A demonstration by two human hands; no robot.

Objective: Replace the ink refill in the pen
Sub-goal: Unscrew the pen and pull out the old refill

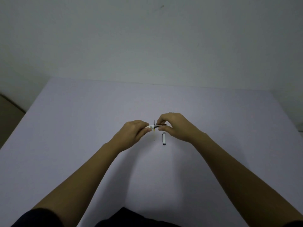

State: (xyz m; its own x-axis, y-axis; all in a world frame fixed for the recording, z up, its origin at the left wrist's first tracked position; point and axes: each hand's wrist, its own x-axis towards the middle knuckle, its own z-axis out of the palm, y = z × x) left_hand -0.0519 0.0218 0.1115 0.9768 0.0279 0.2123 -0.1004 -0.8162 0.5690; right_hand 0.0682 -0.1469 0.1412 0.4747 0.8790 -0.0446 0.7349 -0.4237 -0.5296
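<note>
A broad, pale lilac, matte table (82,145) fills the lower half of the view, its far edge running against a plain grey-white wall (147,38). At the 9 o'clock edge of the scene a strip of darker floor (8,115) shows beside the table's corner.

Two bare forearms reach in from 6 o'clock, dark sleeves at the elbows, and meet just above the middle of the table. The left hand (133,131), on the 9 o'clock side of that meeting point, has its fingers curled closed around the white plastic barrel of the pen (150,127), which lies roughly level and points toward 3 o'clock. The right hand (175,126), on the 3 o'clock side, pinches the pen's dark, slim front section (161,125) between thumb and fingertips, so both hands grip the same pen end to end, held up over the table rather than resting on it. Whether the two halves are joined or slightly parted is too small to tell.

Just toward 6 o'clock of the right hand's fingertips, a short white pen cap with a silvery clip and dark open end (164,138) lies on the table, its length running from 12 to 6 o'clock, near the hands but not touching them.

Between the hands, a thin, nearly clear refill tube with a yellowish band and a dark tip (154,128) runs from 12 to 6 o'clock behind the held pen; its lower part is faint against the table, and I cannot tell whether it lies flat.
</note>
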